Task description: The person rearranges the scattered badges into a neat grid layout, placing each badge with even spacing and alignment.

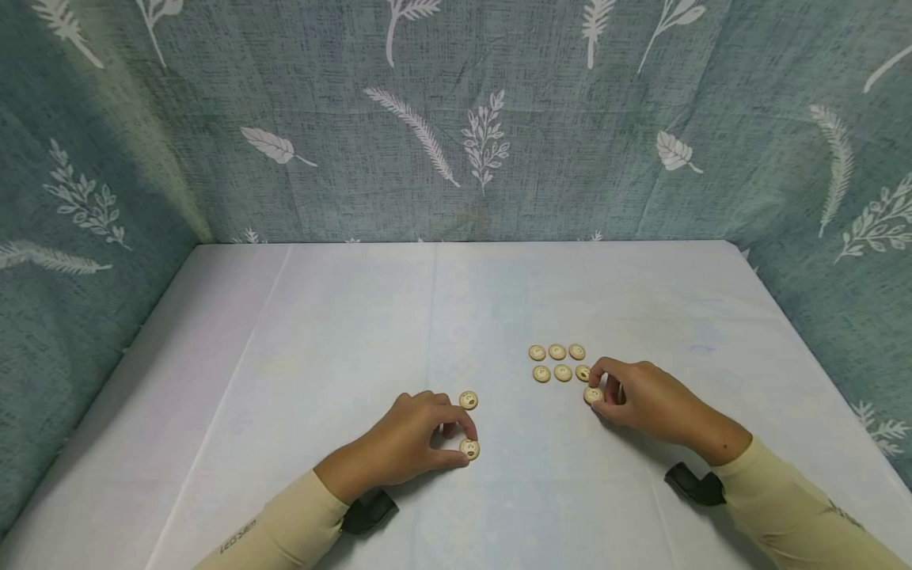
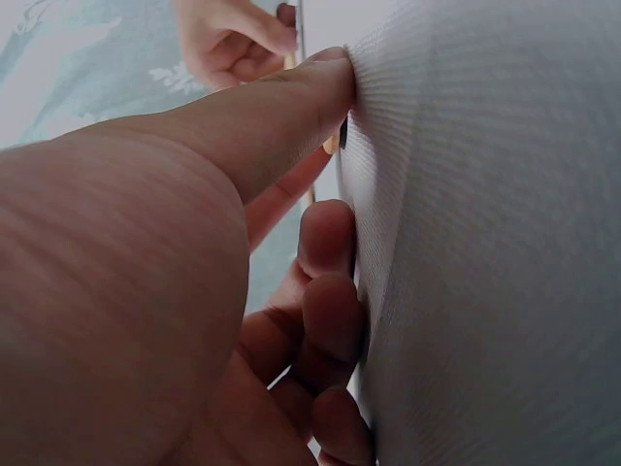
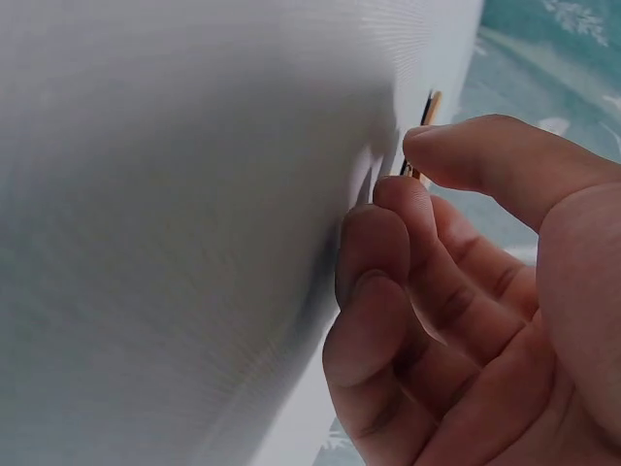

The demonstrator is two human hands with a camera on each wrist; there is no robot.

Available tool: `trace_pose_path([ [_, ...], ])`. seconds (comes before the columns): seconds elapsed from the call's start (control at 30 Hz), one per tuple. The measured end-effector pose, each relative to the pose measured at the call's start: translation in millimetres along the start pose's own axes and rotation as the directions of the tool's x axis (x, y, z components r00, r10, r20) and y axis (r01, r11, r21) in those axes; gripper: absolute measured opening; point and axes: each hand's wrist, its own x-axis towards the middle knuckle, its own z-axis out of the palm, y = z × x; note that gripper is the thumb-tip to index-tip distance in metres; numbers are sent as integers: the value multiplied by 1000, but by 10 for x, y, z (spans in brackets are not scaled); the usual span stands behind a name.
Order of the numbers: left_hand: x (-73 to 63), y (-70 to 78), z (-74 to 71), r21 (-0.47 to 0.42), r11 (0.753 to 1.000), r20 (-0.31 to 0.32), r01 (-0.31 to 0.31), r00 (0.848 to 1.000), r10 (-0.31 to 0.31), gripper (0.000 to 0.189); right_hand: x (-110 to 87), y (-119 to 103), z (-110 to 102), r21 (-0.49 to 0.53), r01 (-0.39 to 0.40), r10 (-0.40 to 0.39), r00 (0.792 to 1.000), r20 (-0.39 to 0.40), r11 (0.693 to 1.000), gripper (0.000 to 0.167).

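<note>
In the head view my left hand (image 1: 413, 439) pinches a small round wooden disc (image 1: 469, 450) between thumb and index finger, low over the white table. A second wooden disc (image 1: 468, 400), with a dark mark like a face, lies just beyond those fingers. My right hand (image 1: 651, 402) pinches another disc (image 1: 593, 394) at the near right corner of a group of discs. That group has a far row of three (image 1: 557, 351) and a nearer row of three (image 1: 563, 373). The right wrist view shows only the thin edge of the pinched disc (image 3: 412, 172).
A white cloth covers the table (image 1: 342, 317). Behind it and along both sides hangs a blue-green curtain (image 1: 321, 198) with white leaf prints. Dark wrist mounts (image 1: 369, 511) sit under both sleeves.
</note>
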Motion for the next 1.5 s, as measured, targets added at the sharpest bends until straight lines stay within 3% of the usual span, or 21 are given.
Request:
trace_pose_path([
  [1.2, 6, -5, 23, -6, 1000, 12, 12, 1000, -12, 20, 34, 118, 51, 108, 1, -5, 999, 41, 994, 21],
  [1.5, 5, 3, 9, -3, 1000, 15, 24, 1000, -24, 20, 33, 123, 60, 87, -7, 5, 1000, 24, 996, 22],
])
